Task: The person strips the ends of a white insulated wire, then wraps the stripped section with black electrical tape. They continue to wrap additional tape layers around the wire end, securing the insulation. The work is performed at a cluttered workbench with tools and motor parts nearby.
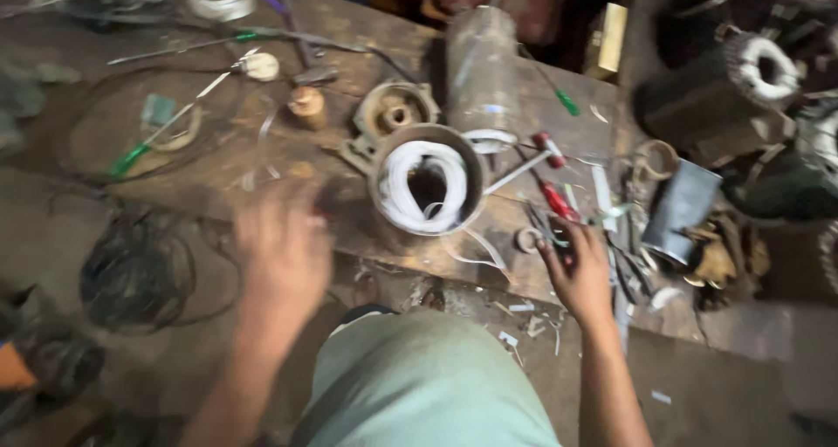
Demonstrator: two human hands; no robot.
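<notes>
Both hands were low over the worn wooden surface [262,163]. Her or his left hand [281,251] was blurred, fingers spread and holding nothing, just beside the round motor housing [428,187] with white winding inside. Right hand [578,272] reached into the small tools, fingers curled near a red-handled tool [556,201]; whether it gripped anything I could not tell. White wraps already sat in the housing, but loose strips lay about, so the work looked unfinished.

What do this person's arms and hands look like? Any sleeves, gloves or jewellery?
Both forearms are bare, with no sleeves in view. The left hand is motion-blurred; the right hand is sharper. Neither shows gloves, and no watch, ring or bracelet can be made out, though the blur hides small details.
</notes>
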